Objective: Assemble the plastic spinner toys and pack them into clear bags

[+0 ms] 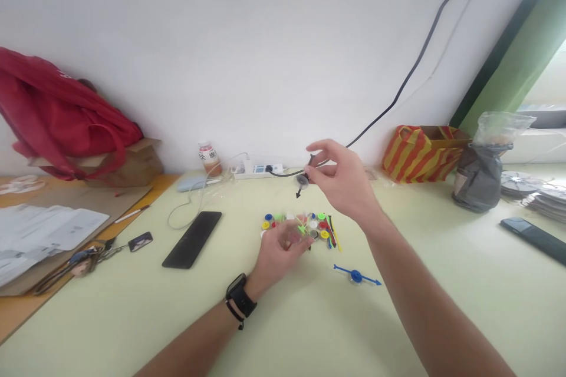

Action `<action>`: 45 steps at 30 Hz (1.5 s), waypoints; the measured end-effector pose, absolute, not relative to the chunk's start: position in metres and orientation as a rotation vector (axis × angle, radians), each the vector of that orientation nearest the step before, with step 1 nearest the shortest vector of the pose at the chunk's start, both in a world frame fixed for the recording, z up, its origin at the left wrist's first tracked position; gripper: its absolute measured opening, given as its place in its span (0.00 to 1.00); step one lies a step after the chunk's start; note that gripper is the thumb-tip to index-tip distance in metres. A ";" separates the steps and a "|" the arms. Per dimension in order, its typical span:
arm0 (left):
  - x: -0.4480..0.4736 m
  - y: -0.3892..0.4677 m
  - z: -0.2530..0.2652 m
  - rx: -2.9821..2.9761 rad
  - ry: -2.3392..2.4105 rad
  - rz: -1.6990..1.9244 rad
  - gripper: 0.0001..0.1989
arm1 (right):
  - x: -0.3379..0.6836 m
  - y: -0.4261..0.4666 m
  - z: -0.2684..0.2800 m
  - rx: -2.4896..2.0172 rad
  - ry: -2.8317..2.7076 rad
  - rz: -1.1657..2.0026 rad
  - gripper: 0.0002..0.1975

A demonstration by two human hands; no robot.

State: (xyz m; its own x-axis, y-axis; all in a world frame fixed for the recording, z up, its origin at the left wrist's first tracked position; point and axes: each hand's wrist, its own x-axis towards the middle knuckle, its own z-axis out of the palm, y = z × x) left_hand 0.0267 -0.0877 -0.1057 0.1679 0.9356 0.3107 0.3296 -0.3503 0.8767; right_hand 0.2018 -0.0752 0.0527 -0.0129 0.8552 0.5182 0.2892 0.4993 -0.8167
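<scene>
My right hand (342,177) is raised above the table, its fingers closed on a black arrow spinner (302,181) with a round clear base; the arrowhead points down. Low over a group of small coloured plastic discs (324,234), my left hand (280,247) has thumb and fingers curled together. A light green piece (302,228) shows at its fingertips, but whether it is held is unclear. Several thin coloured arrows (335,232) lie at the group's right side. Nearer to me rests a blue arrow spinner (356,276), apart from both hands.
A black phone (191,240) lies at left, with keys (99,252) beyond it. Along the wall stand a bottle (209,159), a power strip (259,171) and a striped bag (422,153). A grey bag (477,179) and a dark phone (535,240) are at right.
</scene>
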 end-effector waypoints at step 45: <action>0.020 -0.071 -0.106 1.467 1.095 1.315 0.25 | 0.184 -0.062 0.003 -2.032 -3.018 1.217 0.10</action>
